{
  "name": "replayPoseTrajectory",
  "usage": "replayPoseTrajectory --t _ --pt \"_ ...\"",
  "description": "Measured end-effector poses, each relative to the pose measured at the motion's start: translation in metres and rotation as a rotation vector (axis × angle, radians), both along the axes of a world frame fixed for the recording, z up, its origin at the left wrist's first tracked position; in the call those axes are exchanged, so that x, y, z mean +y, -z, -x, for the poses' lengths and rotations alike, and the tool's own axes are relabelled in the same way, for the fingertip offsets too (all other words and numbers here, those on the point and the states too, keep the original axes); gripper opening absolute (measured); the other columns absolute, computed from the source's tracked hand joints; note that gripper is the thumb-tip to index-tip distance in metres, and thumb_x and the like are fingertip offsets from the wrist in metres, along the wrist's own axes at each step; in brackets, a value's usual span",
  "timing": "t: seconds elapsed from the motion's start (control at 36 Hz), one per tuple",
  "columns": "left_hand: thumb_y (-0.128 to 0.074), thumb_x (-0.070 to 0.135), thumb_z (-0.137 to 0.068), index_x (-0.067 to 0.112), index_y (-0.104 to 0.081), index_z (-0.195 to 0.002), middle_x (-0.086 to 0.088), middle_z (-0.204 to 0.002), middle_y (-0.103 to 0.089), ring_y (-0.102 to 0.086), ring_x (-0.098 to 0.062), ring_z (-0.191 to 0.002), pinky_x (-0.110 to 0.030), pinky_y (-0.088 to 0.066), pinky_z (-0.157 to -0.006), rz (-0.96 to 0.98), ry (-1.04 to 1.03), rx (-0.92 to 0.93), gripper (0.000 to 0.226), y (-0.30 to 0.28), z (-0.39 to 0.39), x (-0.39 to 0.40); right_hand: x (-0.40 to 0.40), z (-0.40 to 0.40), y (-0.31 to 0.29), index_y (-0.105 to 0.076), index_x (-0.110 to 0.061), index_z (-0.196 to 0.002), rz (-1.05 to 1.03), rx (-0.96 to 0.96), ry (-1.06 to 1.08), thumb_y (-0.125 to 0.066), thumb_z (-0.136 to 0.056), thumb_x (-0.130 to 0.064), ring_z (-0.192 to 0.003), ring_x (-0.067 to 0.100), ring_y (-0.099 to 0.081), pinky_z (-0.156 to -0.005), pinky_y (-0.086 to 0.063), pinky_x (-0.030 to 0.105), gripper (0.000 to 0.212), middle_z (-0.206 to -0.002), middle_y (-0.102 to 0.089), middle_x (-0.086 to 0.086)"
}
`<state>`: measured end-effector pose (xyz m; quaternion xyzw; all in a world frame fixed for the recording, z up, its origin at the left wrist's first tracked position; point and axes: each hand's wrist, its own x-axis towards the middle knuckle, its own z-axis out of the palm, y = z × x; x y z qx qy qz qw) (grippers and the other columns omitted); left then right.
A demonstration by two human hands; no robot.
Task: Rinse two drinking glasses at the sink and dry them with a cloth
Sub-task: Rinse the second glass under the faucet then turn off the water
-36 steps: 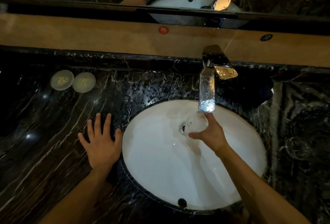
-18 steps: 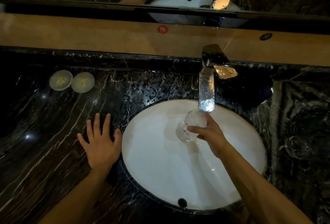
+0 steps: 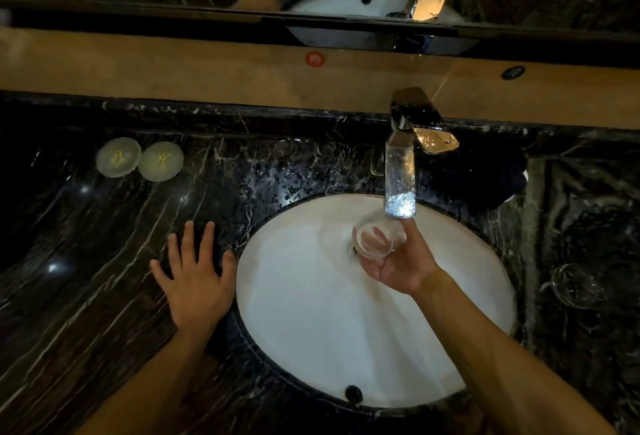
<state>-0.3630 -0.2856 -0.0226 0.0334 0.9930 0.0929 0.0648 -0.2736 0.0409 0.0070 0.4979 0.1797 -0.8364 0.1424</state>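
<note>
Glass (image 3: 377, 238), clear, tilted with its mouth toward the camera, is held right of frame centre over the sink (image 3: 311, 313), just under the tap (image 3: 400, 185) spout. It is gripped by the right hand (image 3: 398, 261), fingers curled round its wall. Risk: a wet wall may be let slip and the glass chipped on the basin or knocked against the spout. Left hand (image 3: 195, 275) is laid flat, fingers spread, on the tabletop (image 3: 86, 278) at the basin's left edge. Second glass (image 3: 575, 284), barely visible at far right, could be struck unseen. Cloth not identified.
</note>
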Motion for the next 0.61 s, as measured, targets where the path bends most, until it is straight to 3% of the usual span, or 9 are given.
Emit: replayPoseTrajectory --t 0.11,0.17,0.28,0.36,0.42,0.47,0.53,0.61 --pt "-0.024 0.058 -0.093 0.035 -0.023 -0.157 -0.001 -0.167 -0.016 -0.006 -0.026 -0.154 -0.064 -0.002 -0.118 0.004 -0.003 -0.008 0.067 -0.001 0.0 0.0 0.001 0.006 -0.008 -0.057 -0.007 -0.128 0.101 -0.037 0.245 -0.069 -0.083 -0.048 -0.088 0.037 -0.073 -0.072 -0.062 0.048 0.063 -0.116 -0.067 0.018" --pt "-0.024 0.059 -0.093 0.036 -0.023 -0.157 0.0 -0.167 -0.016 -0.006 -0.026 -0.154 -0.064 -0.002 -0.118 -0.001 -0.004 -0.014 0.067 -0.002 0.0 0.0 0.0 0.006 -0.015 -0.052 -0.003 -0.133 0.163 -0.066 0.401 -0.072 -0.083 -0.046 -0.088 0.039 -0.072 -0.068 -0.063 0.049 0.069 -0.114 -0.068 0.024" --pt "-0.024 0.059 -0.093 0.036 -0.023 -0.156 0.0 -0.167 -0.016 -0.006 -0.025 -0.154 -0.064 -0.001 -0.118 -0.004 -0.006 -0.024 0.068 -0.004 0.0 0.002 0.003 -0.003 -0.018 -0.037 -0.005 -0.145 0.27 -0.184 0.722 -0.08 -0.076 -0.047 -0.086 0.047 -0.065 -0.082 -0.058 0.05 0.091 -0.131 -0.057 0.026" --pt "-0.021 0.061 -0.092 0.036 -0.023 -0.157 0.0 -0.167 -0.015 -0.005 -0.026 -0.154 -0.063 0.001 -0.118 -0.006 -0.005 -0.041 0.07 -0.006 0.0 0.002 0.006 -0.02 -0.024 -0.032 -0.011 -0.15 0.216 -0.199 0.822 -0.077 -0.078 -0.052 -0.092 0.046 -0.063 -0.086 -0.056 0.049 0.094 -0.143 -0.051 0.022" --pt "-0.019 0.063 -0.091 0.036 -0.021 -0.157 0.0 -0.167 -0.014 -0.003 -0.025 -0.154 -0.063 0.002 -0.118 0.001 -0.003 -0.062 0.071 -0.008 0.0 0.002 0.007 -0.036 -0.03 -0.025 -0.013 -0.154 0.048 -0.152 0.743 -0.072 -0.084 -0.051 -0.11 0.043 -0.061 -0.092 -0.054 0.05 0.092 -0.147 -0.044 0.02" --pt "-0.019 0.064 -0.09 0.037 -0.021 -0.157 0.001 -0.167 -0.013 -0.002 -0.024 -0.154 -0.063 0.003 -0.118 -0.009 -0.007 -0.082 0.073 -0.01 0.0 0.003 0.007 -0.052 -0.033 -0.033 -0.01 -0.149 -0.231 -0.131 0.556 -0.071 -0.087 -0.048 -0.105 0.034 -0.063 -0.083 -0.057 0.048 0.082 -0.133 -0.05 0.015" --pt "-0.02 0.064 -0.089 0.035 -0.024 -0.157 0.001 -0.167 -0.014 -0.002 -0.023 -0.154 -0.064 0.005 -0.118 -0.048 -0.022 -0.089 0.074 -0.016 0.0 0.006 0.007 -0.067 -0.037 -0.045 -0.015 -0.141 -0.582 -0.155 0.325 -0.077 -0.082 -0.045 -0.099 0.026 -0.063 -0.074 -0.057 0.043 0.073 -0.117 -0.058 0.007" --pt "-0.022 0.06 -0.091 0.028 -0.028 -0.156 0.001 -0.166 -0.018 -0.007 -0.021 -0.154 -0.062 0.007 -0.117 -0.095 0.048 -0.049 0.073 -0.034 -0.002 0.023 0.005 -0.092 -0.046 -0.041 -0.029 -0.142 -1.228 -0.129 -0.152 -0.085 -0.075 -0.038 -0.111 0.019 -0.061 -0.085 -0.051 0.035 0.082 -0.124 -0.059 -0.004"
